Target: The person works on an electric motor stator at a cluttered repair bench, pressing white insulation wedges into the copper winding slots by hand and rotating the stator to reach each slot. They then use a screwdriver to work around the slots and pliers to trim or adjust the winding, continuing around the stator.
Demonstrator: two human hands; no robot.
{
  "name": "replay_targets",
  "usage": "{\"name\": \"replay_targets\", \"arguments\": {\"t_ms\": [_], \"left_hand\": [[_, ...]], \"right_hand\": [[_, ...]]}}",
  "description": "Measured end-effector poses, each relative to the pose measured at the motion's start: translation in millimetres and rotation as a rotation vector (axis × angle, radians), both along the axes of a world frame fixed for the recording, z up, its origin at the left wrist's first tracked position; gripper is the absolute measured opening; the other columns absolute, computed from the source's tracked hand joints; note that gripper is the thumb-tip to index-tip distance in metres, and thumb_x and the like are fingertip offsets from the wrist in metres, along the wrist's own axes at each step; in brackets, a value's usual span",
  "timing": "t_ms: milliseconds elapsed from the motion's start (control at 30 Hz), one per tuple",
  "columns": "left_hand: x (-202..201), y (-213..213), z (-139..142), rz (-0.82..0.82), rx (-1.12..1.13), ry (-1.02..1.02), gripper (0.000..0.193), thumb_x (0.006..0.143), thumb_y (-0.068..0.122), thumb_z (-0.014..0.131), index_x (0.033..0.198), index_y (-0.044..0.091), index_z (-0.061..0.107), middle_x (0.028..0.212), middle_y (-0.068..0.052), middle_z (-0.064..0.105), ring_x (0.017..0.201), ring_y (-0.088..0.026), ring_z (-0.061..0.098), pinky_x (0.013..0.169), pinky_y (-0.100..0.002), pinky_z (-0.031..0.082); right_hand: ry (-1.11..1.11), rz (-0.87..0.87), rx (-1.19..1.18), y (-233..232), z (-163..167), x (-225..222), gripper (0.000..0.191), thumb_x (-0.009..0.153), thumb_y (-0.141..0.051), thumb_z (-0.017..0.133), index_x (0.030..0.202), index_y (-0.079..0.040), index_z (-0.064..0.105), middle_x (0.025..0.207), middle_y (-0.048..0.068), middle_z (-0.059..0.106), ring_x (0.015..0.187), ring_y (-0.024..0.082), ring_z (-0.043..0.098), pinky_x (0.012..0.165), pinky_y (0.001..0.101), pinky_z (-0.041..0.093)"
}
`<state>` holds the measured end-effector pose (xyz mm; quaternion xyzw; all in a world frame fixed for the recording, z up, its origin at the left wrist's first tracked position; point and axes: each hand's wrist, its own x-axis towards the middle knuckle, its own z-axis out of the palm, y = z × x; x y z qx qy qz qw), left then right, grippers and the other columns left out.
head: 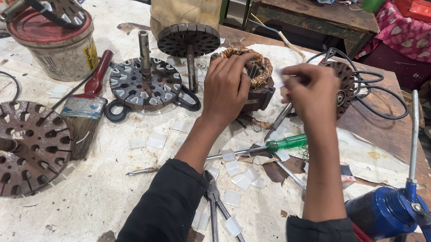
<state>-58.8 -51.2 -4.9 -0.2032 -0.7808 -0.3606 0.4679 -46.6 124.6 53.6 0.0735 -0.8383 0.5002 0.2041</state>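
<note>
The motor stator (253, 81), a dark laminated block crowned with a ring of copper winding, sits on the counter (100, 195) just beyond the green-handled screwdriver (281, 144). The left hand (226, 88) clasps its near side, covering much of it. The right hand (312, 93) is blurred beside it, fingers pinched, perhaps on a small white slip; I cannot tell. Pliers (223, 220) lie nearer than the screwdriver.

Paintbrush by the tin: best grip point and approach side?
Take the paintbrush by its red handle, coming from above. It lies flat on the table with the handle pointing away toward the tin and the bristles toward the near edge. The handle is bare and narrow, clear of the ferrule. Pinch it across its width. The rotor disc lies close on its right, so avoid a side approach there.
</note>
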Motion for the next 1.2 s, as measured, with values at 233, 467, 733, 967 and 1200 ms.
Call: {"name": "replay_targets", "arguments": {"t_ms": [233, 467, 733, 967, 1200], "left_hand": [[0.5, 1.4, 2.7, 0.009, -0.027, 0.029, 0.022, 0.097, 0.008, 0.057, 0.116, 0.006, 0.067, 0.11, -0.01, 0.07, 0.105, -0.03, 0.065, 0.103, -0.043, 0.044], [-3.3, 4.0, 3.3, -0.042, 0.01, 0.02, 0.012, 0.094, 0.019, 0.067, 0.1, 0.009, 0.07, 0.099, -0.006, 0.072, 0.096, -0.027, 0.068, 0.099, -0.04, 0.044], [-20.9, 11.0, -4.3, -0.038, 0.088, -0.08, 0.015, 0.092, 0.022, 0.07, 0.087, 0.009, 0.067, 0.088, -0.005, 0.073, 0.087, -0.025, 0.068, 0.099, -0.042, 0.043], [-25.9, 14.4, -4.2, -0.045, 0.057, -0.13, 0.015, 0.092, 0.02, 0.068, 0.086, 0.007, 0.065, 0.087, -0.007, 0.071, 0.084, -0.027, 0.066, 0.097, -0.044, 0.042], [-22.8, 13.5, -7.9, -0.041, 0.079, -0.05, 0.011, 0.091, 0.014, 0.065, 0.088, 0.004, 0.06, 0.088, -0.01, 0.066, 0.09, -0.03, 0.064, 0.099, -0.044, 0.043]], "right_hand": [[0.081, 0.084, 0.106, -20.6, -17.2, -5.3, 0.02, 0.09, 0.003, 0.07, 0.107, -0.003, 0.078, 0.082, 0.01, 0.076, 0.067, 0.011, 0.071, 0.058, 0.0279, 0.06], [0.396, 0.069, 0.19, -15.3, -26.4, -9.7, 0.02, 0.086, 0.008, 0.071, 0.101, -0.001, 0.08, 0.094, 0.015, 0.074, 0.083, 0.015, 0.073, 0.069, 0.0287, 0.06], [0.145, -0.051, -0.032, -10.8, -38.2, -20.8, 0.01, 0.089, -0.003, 0.078, 0.098, 0.0, 0.078, 0.081, 0.009, 0.077, 0.073, 0.009, 0.071, 0.068, 0.0268, 0.058], [0.111, -0.016, -0.125, -9.5, -34.2, -18.9, 0.011, 0.092, -0.003, 0.07, 0.099, -0.003, 0.079, 0.083, 0.008, 0.078, 0.071, 0.008, 0.073, 0.066, 0.0258, 0.061], [0.369, -0.118, 0.251, -22.0, -29.0, -6.8, 0.01, 0.087, -0.004, 0.077, 0.096, -0.003, 0.081, 0.083, 0.017, 0.076, 0.071, 0.025, 0.074, 0.069, 0.0367, 0.056]]}}
